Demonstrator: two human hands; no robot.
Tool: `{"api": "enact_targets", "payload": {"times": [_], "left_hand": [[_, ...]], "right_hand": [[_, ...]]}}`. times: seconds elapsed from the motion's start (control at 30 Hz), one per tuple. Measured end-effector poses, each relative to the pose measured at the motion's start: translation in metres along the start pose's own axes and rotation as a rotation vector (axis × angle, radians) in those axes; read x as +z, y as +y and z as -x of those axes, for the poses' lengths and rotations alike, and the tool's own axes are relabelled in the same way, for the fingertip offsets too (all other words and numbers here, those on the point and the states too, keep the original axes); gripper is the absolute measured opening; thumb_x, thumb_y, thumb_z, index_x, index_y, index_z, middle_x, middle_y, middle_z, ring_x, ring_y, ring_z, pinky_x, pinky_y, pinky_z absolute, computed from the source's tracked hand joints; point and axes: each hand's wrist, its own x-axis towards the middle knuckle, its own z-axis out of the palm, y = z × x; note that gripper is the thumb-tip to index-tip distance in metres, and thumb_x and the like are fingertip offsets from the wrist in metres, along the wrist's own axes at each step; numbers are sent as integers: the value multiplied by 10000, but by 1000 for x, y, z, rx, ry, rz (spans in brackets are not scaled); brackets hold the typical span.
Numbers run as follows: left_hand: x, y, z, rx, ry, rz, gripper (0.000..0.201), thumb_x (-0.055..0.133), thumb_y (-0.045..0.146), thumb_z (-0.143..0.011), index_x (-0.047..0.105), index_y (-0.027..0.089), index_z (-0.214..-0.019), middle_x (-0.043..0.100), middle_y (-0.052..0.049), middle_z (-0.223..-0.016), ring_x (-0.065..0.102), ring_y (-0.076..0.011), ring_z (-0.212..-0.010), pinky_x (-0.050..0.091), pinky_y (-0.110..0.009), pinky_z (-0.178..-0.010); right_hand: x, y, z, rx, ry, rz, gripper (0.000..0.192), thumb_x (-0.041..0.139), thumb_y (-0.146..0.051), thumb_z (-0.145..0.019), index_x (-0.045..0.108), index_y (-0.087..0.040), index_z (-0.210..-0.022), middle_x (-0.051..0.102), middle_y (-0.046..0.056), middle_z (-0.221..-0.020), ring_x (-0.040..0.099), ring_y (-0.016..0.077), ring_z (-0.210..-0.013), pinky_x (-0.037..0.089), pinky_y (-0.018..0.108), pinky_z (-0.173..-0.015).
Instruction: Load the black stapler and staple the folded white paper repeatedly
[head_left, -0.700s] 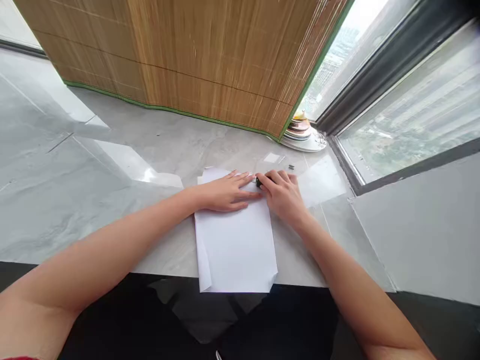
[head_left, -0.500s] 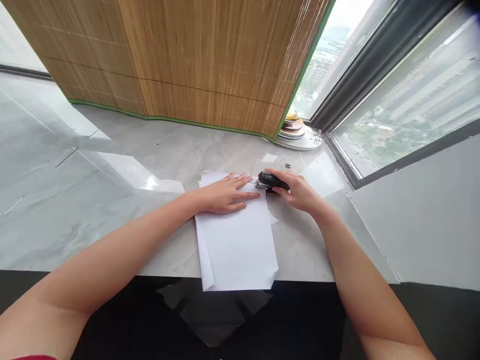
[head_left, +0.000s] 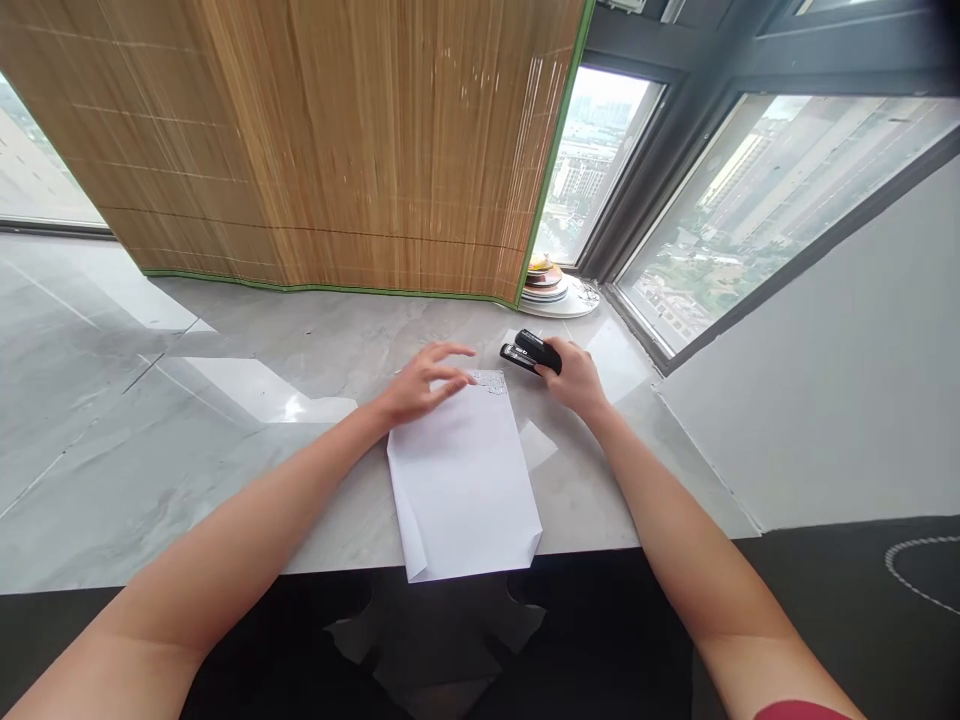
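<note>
Head view: our right grip (head_left: 576,378), wrapped around the stapler (head_left: 531,350), has cleared the paper (head_left: 465,490); our left grip (head_left: 421,388), empty and loosely spread, has lifted, unpinning it.

"What's at twelve o'clock?"
"A brown slatted blind (head_left: 360,150), edged in green and reaching round toward ten."
"And just past its corner, between one and two?"
"A stack of plates (head_left: 547,291) on the pale grey ledge (head_left: 135,440)."
"What's at two, and at ten?"
"A dark-framed window (head_left: 772,220) at two, and another window (head_left: 41,165) at ten."
"And from three to four?"
"A white wall (head_left: 825,340) at three, and a curved pale cord (head_left: 888,560) against something dark at four."
</note>
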Motion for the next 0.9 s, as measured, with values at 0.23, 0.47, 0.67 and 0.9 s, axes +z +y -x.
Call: {"api": "enact_targets", "payload": {"times": [0.23,0.47,0.67,0.9], "left_hand": [[-44,-34,0,-265,514,870,735,738,540,-944,256,205,-502,212,40,-553,257,-90,-465,250,-289,-467],[-48,-42,0,-282,577,1022,664,762,394,-909,246,185,-546,209,44,-566,266,-69,-466,285,-237,-454],[-48,-41,-1,-349,651,1059,650,761,383,-903,232,191,-579,233,48,-555,288,-65,-461,314,-226,-456],[-53,-49,-1,-293,737,1114,668,770,392,-909,223,197,-580,219,50,-541,296,-70,-440,302,-237,-433]], "right_hand": [[-2,-81,30,-89,-13,-236,273,709,-311,-872,674,-235,-1132,751,76,-1041,666,278,-929,526,417,-870],[33,-140,77,-174,-297,-212,266,733,-250,-864,658,-240,-1120,691,53,-974,625,237,-883,488,382,-832],[27,-103,54,-218,-309,-443,242,725,-452,-925,649,-232,-991,686,14,-912,580,169,-776,450,302,-723],[-15,29,5,305,21,130,465,567,-328,-920,357,-251,-512,374,-9,-518,384,168,-581,292,327,-638]]}}
